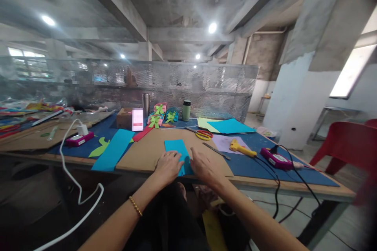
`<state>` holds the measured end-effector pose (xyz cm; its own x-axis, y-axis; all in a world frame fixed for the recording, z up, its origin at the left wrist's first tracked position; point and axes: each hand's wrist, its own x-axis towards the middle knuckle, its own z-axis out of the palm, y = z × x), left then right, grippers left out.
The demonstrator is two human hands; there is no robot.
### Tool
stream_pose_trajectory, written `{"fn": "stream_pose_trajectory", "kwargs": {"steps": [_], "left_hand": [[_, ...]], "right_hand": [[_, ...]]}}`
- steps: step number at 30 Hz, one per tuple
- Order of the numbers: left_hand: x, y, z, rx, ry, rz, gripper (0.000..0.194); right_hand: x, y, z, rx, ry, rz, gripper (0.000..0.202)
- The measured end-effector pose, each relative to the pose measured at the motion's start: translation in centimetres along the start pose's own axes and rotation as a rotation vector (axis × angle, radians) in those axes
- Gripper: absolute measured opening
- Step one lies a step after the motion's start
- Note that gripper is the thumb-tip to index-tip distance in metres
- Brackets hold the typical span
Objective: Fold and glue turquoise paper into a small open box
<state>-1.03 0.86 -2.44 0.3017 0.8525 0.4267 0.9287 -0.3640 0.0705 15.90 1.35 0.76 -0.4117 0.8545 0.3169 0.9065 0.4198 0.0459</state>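
A bright blue sheet (176, 145) of felt or paper lies on a brown cardboard (141, 157) at the table's front edge. My left hand (167, 164) rests flat on the sheet's left part, its fingers stretched out. At the sheet's right edge, my right hand (203, 166) lies with fingers extended, partly over the cardboard. Both hands touch the work surface and neither grips anything. Beyond the right hand are red-and-yellow-handled scissors (204, 135) and a dark metal blade (216, 150). A second blue strip (114, 149) hangs slightly over the edge to the left.
To the right sit a yellow glue gun (243, 148) on a lilac sheet (220, 141) and a purple power strip (277, 159) with cables. Behind stand a green bottle (186, 111), a phone (137, 119) and several felt-like bows. Another purple power strip (79, 139) lies left.
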Motion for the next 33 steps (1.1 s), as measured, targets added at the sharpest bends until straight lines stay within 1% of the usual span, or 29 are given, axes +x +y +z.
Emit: {"fn": "stream_pose_trajectory", "kwargs": {"steps": [1, 3, 5, 6, 9, 11, 15, 17, 18, 20, 23, 25, 27, 30, 32, 33], "left_hand": [[-0.1, -0.2, 0.0, -0.005, 0.007, 0.004, 0.031], [-0.4, -0.5, 0.0, -0.013, 0.017, 0.014, 0.033], [-0.5, -0.6, -0.2, -0.022, 0.011, 0.019, 0.034], [-0.5, -0.7, -0.2, -0.029, 0.003, 0.024, 0.035], [-0.3, -0.9, -0.6, -0.059, -0.037, 0.045, 0.035], [-0.1, -1.4, -1.2, -0.098, -0.097, 0.065, 0.035], [0.3, -3.3, -3.7, -0.203, -0.305, 0.138, 0.036], [0.8, -4.2, -4.9, -0.228, -0.373, 0.179, 0.037], [1.2, -4.5, -5.3, -0.225, -0.383, 0.184, 0.035], [2.3, -4.6, -5.6, -0.189, -0.368, 0.167, 0.03], [4.5, -4.0, -4.8, -0.097, -0.309, 0.13, 0.032], [5.8, -3.3, -3.8, -0.071, -0.285, 0.129, 0.034], [6.6, -2.8, -2.7, -0.074, -0.276, 0.135, 0.034], [6.6, -2.7, -1.4, -0.086, -0.257, 0.13, 0.035], [6.1, -3.1, -1.0, -0.098, -0.245, 0.136, 0.036], [5.9, -3.4, -0.9, -0.117, -0.245, 0.153, 0.036]], "right_hand": [[0.2, 0.1, -0.2, -0.009, 0.043, -0.068, 0.029], [0.6, 0.5, -0.1, -0.005, 0.102, -0.25, 0.028], [0.9, 0.8, 0.5, 0.036, 0.092, -0.395, 0.03], [0.9, 0.9, 0.9, 0.064, 0.073, -0.421, 0.031], [0.4, 0.7, 2.0, 0.101, 0.055, -0.374, 0.036], [-0.3, 0.0, 2.0, 0.075, 0.065, -0.344, 0.042], [-1.5, -2.1, 0.8, 0.021, 0.078, -0.32, 0.057], [-1.7, -3.1, 0.5, 0.023, 0.102, -0.319, 0.062], [-1.7, -3.4, 0.5, 0.028, 0.117, -0.322, 0.064], [-1.7, -3.7, 0.8, 0.035, 0.143, -0.325, 0.067], [-1.8, -3.4, 1.4, 0.046, 0.157, -0.351, 0.066], [-2.0, -3.0, 1.7, 0.075, 0.166, -0.382, 0.063], [-2.2, -2.5, 1.7, 0.123, 0.176, -0.404, 0.06], [-1.5, -1.1, 1.3, 0.237, 0.171, -0.424, 0.044], [-0.3, 0.2, 0.7, 0.315, 0.186, -0.393, 0.035], [0.4, 0.9, 0.4, 0.331, 0.205, -0.354, 0.035]]}}
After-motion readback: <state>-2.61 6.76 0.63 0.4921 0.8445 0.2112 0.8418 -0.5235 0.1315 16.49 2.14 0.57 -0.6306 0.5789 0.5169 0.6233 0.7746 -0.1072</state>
